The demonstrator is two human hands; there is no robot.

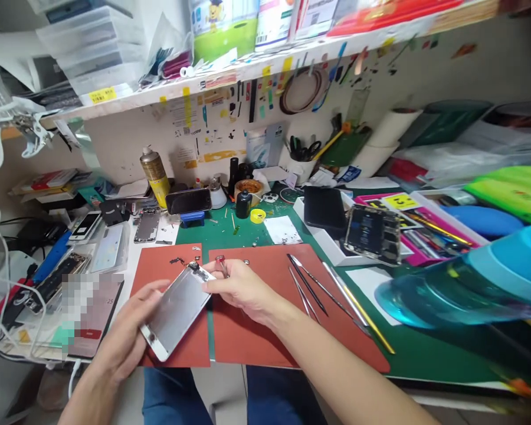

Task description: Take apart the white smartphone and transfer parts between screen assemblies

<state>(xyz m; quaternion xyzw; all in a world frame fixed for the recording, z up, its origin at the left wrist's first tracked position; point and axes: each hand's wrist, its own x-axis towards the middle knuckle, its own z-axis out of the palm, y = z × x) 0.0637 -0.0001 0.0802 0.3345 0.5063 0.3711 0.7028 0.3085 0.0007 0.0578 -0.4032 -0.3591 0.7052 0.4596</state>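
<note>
My left hand (130, 327) is closed on the lower left edge of a phone screen (179, 310), which is tilted with its silvery back plate up and its white border showing. Small black parts sit at the screen's upper end. My right hand (245, 286) pinches that upper right corner, thumb on the edge. A small red-capped tool (220, 260), seemingly a screwdriver, sticks out from the right hand's fingers; its tip is hidden. Below the screen lies a red-brown mat (172, 348), with small black flex parts (177, 260) behind it.
Tweezers and thin tools (307, 283) lie on the right mat. A blue water bottle (460, 283) stands tilted-looking at right, near an opened phone (374, 234) on a white box. Left are phones and loose white cables (15, 277); behind, a spray can (154, 174) below a shelf (150, 88).
</note>
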